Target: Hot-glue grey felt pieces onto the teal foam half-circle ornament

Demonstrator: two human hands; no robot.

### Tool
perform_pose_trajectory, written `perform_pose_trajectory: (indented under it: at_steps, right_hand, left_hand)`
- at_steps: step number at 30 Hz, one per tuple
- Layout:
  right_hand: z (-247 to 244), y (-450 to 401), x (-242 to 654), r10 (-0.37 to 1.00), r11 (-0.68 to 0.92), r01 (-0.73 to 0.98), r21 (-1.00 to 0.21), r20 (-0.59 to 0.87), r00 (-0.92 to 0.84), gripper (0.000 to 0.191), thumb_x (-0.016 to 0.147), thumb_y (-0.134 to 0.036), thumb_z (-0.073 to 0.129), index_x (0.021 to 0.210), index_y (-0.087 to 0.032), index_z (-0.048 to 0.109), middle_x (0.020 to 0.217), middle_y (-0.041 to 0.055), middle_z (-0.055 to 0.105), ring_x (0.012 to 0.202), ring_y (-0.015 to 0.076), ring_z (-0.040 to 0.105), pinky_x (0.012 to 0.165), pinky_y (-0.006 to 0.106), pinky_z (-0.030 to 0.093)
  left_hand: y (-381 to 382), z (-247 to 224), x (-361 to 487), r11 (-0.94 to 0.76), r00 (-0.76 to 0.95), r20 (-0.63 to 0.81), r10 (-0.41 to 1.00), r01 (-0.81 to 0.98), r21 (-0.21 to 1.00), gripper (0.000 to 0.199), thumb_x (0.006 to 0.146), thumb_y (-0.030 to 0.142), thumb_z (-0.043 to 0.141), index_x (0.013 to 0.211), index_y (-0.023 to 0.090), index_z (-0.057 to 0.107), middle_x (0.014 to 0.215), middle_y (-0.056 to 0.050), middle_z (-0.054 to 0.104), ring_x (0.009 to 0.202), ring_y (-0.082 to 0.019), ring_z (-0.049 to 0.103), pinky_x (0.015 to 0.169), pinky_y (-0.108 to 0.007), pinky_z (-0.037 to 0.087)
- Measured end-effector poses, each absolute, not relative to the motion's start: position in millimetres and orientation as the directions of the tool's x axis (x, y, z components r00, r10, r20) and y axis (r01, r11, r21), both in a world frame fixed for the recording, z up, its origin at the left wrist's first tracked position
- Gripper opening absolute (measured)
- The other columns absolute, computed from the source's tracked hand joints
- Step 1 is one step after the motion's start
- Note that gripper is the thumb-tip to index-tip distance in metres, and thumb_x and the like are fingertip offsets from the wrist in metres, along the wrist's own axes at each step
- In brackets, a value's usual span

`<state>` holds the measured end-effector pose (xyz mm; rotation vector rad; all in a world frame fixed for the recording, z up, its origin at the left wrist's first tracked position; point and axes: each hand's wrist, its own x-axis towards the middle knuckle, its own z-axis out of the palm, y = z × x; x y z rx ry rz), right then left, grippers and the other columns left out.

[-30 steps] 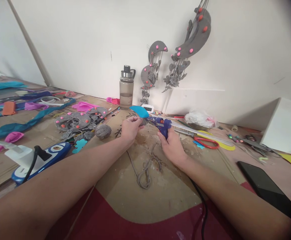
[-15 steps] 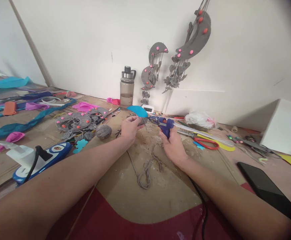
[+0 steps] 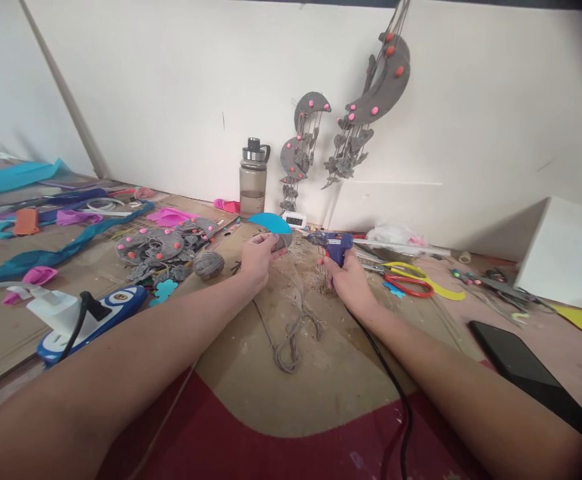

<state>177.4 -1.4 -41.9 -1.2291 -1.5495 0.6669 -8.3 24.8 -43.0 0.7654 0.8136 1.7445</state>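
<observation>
On my left, the blue and white power strip (image 3: 127, 298) sits with plugs in it. Next come some grey moons (image 3: 148, 245) with pink and orange dots, lying in a heap, and then a ball of grey yarn (image 3: 209, 265).

My left hand (image 3: 259, 259) is near the middle. Its thumb and fingers are pinched closed on the low edge of a round-topped blue piece (image 3: 271, 223), which is grey lower down. The piece is held up in front of the water bottle (image 3: 253, 187). Thin yarn (image 3: 287, 364) lies in loops on the cardboard (image 3: 331, 393) below.

Just right of the piece, the tip of the blue glue gun (image 3: 339, 247) points at it but does not touch it. My right hand (image 3: 351, 281) is wrapped around the handle. I can't tell if the trigger is squeezed. Farther right are the red and yellow scissors (image 3: 411, 285) and the black phone (image 3: 513, 363).

I think I am at the gluing step, maybe sticking yarn to the piece. I can't see any fresh glue. More glue would call for a still left hand, with the hot tip kept away from my fingertips
</observation>
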Motion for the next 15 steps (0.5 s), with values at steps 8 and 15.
perform_pose_trajectory:
  at_steps: [8,15]
  right_hand:
    - [-42,33,195,0.999,0.021,0.571,-0.821,0.034,0.013,0.019,0.082,-0.033,0.054,0.07,-0.021,0.046,0.057,0.0016,0.057,0.047,0.0166,0.056,0.047,0.03,0.044]
    - [-26,17,204,0.896,0.189,0.917,-0.351,0.444,-0.014,0.027,0.072,-0.038,0.066,0.065,-0.019,0.048,0.09,0.0208,0.06,0.099,0.0354,0.056,0.085,0.047,0.042]
  left_hand:
    - [16,-37,-1,-0.281,-0.256,0.182,0.95,-0.433,0.856,0.019,0.059,0.024,0.072,0.064,0.014,0.057,0.067,0.002,0.052,0.065,-0.008,0.051,0.072,-0.032,0.056]
    - [15,-39,4,-0.339,-0.23,0.276,0.933,-0.305,0.89,0.017,0.06,0.027,0.071,0.067,0.014,0.062,0.071,0.0,0.059,0.068,-0.011,0.055,0.07,-0.032,0.055]
